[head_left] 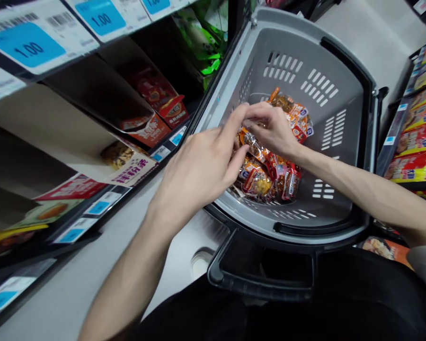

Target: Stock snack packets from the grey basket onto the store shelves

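A grey plastic shopping basket (pixel 344 85) stands on the floor with a heap of small orange and red snack packets (pixel 270 177) in its bottom. Both my hands reach into it over the heap. My left hand (pixel 202 168) has its fingers curled and pointing toward the right hand. My right hand (pixel 270 125) is bent at the wrist, its fingers pinched together where they meet the left fingertips. Something small seems pinched between the two hands, but I cannot make it out.
Store shelves on the left hold open cardboard display boxes (pixel 152 94) of snacks, with blue price tags (pixel 28 45) reading 1.00. More yellow and red packets (pixel 417 151) fill a rack on the right. The basket's black handle (pixel 259 274) lies by my legs.
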A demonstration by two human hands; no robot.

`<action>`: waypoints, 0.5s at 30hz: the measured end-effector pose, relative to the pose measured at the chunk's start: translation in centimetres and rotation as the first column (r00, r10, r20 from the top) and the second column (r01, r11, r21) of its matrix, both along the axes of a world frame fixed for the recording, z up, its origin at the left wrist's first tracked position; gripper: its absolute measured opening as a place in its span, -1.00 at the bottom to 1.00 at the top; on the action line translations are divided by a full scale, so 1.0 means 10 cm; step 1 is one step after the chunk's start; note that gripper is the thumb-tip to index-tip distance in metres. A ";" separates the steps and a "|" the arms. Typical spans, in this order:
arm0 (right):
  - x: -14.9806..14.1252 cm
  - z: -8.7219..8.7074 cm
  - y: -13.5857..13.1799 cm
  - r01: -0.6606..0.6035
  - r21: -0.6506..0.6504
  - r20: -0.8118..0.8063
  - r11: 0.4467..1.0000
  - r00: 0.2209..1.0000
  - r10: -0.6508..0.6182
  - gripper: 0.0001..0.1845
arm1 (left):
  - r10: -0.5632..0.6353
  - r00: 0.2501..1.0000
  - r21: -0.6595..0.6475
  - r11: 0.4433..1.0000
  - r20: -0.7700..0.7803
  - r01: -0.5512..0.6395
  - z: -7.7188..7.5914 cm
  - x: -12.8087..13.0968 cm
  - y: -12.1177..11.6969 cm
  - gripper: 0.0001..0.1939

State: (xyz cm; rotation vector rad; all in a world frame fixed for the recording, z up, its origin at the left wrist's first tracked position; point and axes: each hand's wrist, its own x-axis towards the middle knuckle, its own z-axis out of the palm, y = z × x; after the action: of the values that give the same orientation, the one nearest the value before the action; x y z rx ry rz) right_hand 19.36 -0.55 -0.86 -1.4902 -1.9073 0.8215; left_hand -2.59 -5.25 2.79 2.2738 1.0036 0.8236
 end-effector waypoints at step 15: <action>-0.14 0.22 -0.24 -0.037 0.284 -0.338 0.958 0.931 0.136 -0.85 | 0.147 0.951 -0.129 0.985 0.271 -0.115 -0.07 -0.06 0.21 -0.35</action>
State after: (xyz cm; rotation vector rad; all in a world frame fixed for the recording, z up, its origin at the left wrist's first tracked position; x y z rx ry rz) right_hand 17.96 -2.95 1.39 -1.0182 -1.7386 0.7692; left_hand -3.22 -3.19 2.11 1.9453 1.0478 1.0821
